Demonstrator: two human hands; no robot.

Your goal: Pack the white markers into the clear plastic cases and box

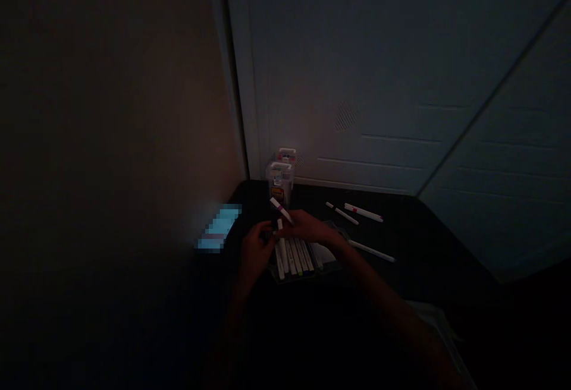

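Note:
In the dim light, my right hand (306, 226) is closed around a white marker (279, 207) with a purple band, which slants up to the left. Beneath that hand, several white markers (294, 259) lie side by side in a clear case (285, 280); some have coloured ends, one green and one blue. My left hand (256, 250) is at the left edge of this row, fingers curled in close to the marker tops. Whatever those fingers pinch, if anything, is lost in shadow.
Two clear boxes with white handles (280, 176) stand by the wall behind my hands. Loose white markers (363, 212) lie to the right on the dark table (414, 229), with another marker (372, 251) nearer. A glowing, pixelated screen (219, 228) is at the left, beside a wall.

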